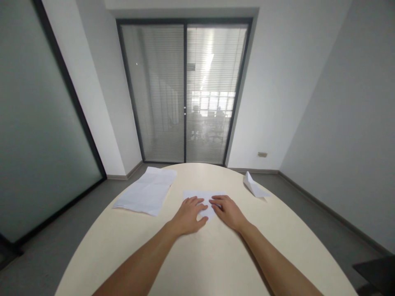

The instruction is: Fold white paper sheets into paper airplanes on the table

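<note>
A small sheet of white paper [204, 193] lies on the table in front of me, narrowing toward my side between my hands. My left hand [189, 216] rests on its left part, palm down, with the fingers spread. On its right part lies my right hand [227, 211], fingers stretched toward the left and slightly bent. Both hands cover much of the sheet, so its full outline is hidden. Neither hand grips anything that I can see.
Several creased white sheets [146, 191] lie at the table's left edge. A folded paper piece [254, 187], possibly a paper plane, is near the right edge. The round cream table [197, 263] faces a glass door with blinds [154, 94]. A dark object [375, 273] is at lower right.
</note>
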A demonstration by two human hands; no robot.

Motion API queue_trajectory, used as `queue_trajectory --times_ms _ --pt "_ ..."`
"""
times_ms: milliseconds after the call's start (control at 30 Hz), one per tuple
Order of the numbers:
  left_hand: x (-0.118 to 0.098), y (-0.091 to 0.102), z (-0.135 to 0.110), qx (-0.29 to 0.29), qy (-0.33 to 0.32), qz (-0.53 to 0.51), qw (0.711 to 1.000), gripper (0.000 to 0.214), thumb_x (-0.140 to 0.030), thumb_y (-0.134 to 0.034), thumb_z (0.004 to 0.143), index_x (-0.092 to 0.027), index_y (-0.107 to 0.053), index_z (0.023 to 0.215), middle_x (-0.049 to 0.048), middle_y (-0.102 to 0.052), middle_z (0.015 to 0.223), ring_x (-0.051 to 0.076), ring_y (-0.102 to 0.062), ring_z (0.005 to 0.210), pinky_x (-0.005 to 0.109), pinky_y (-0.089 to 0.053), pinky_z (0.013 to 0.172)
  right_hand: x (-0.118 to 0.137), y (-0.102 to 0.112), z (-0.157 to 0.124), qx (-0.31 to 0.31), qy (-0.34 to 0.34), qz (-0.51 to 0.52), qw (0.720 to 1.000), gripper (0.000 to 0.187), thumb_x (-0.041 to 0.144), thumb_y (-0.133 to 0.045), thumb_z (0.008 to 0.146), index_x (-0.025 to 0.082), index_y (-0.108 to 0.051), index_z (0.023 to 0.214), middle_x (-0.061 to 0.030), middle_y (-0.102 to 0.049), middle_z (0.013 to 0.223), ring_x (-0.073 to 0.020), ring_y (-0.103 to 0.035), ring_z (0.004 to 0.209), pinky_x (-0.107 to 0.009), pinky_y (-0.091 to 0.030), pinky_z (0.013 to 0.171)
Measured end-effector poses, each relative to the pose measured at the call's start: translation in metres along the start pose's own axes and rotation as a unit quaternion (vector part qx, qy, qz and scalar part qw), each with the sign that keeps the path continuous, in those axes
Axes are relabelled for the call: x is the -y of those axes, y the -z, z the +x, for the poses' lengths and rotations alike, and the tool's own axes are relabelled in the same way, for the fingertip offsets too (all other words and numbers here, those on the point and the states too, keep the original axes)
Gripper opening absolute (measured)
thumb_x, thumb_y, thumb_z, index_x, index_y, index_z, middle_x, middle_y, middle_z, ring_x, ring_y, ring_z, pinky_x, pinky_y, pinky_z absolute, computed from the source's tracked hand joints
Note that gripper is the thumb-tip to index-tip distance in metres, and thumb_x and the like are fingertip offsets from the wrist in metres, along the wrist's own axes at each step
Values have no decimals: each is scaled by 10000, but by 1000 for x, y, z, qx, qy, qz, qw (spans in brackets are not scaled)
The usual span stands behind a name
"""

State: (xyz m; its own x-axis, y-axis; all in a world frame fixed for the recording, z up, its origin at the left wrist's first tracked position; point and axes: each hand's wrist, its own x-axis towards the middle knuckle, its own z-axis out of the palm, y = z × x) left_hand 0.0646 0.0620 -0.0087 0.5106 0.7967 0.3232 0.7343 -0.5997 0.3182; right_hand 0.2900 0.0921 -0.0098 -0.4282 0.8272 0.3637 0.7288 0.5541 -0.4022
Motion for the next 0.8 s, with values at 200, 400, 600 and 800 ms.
queue_trajectory --times_ms 200,400,600,800 --pt "-1 1 -1 25 14 -2 1000 469 -461 -612 872 -262 -614 1296 72 -484 1498 331 -374 1413 544 -275 1167 -7 2 -1 -39 -57 -67 995 320 321 -501 938 228 -757 1105 -91 -704 1169 -265 -614 1085 -424 -468 982" --pt "-4 3 -1 29 28 -2 999 483 -489 -588 882 -257 -603 1306 74 -475 1505 343 -358 1421 566 -251 1172 6 5 -5 5 -68 -87 994 557 616 -629 827 278 -668 1268 -106 -615 1336 -334 -519 1215 -515 -390 1009" --pt "-5 3 -1 37 41 -1 998 494 -523 -571 884 -270 -593 1307 58 -467 1511 349 -337 1433 588 -234 1175 10 5 -5 38 -106 -89 990 579 647 -560 864 322 -602 1341 -89 -543 1432 -325 -443 1309 -527 -325 1044" --pt "-6 4 -1 39 45 -7 998 489 -513 -579 880 -271 -593 1305 56 -467 1511 344 -338 1434 592 -223 1179 2 6 -2 -1 -159 -109 981 373 512 -545 921 343 -689 1220 -63 -601 1367 -306 -505 1251 -510 -360 1000"
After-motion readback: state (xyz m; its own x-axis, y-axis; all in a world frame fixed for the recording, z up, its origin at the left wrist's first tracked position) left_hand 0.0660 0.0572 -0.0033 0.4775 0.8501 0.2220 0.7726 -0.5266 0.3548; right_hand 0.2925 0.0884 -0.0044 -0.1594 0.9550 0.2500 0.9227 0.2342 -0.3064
